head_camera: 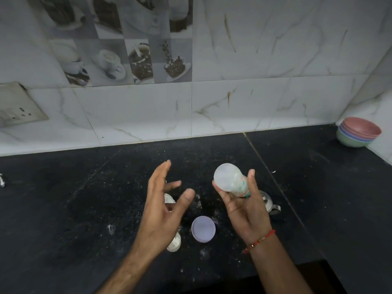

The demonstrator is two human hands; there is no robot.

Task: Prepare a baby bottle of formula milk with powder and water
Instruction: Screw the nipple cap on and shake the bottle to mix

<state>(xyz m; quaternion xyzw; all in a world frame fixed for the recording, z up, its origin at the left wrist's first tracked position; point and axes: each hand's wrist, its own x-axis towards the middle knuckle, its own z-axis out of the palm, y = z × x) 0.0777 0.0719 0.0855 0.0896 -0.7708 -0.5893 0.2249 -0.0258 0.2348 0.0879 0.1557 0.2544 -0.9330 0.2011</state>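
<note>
Nearest, left hand (163, 206) spread open and empty above the counter (84, 198). Right hand (246, 209) wrapped around the baby bottle (230, 181), base tipped away, probably for shaking. Best shaken firmly gripped over the counter, teat end sealed.

Black speckled counter (84, 198) with lilac lid (203, 229), stacked bowls (358, 132), steel pot (269, 203).

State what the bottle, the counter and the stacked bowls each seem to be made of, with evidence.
Bottle: probably translucent plastic; cloudy and light shows through it.
Counter: likely polished dark stone; black, speckled, with a seam line.
Bowls: probably matte plastic; pastel pink, blue and green, thin rims, no shine.
</note>
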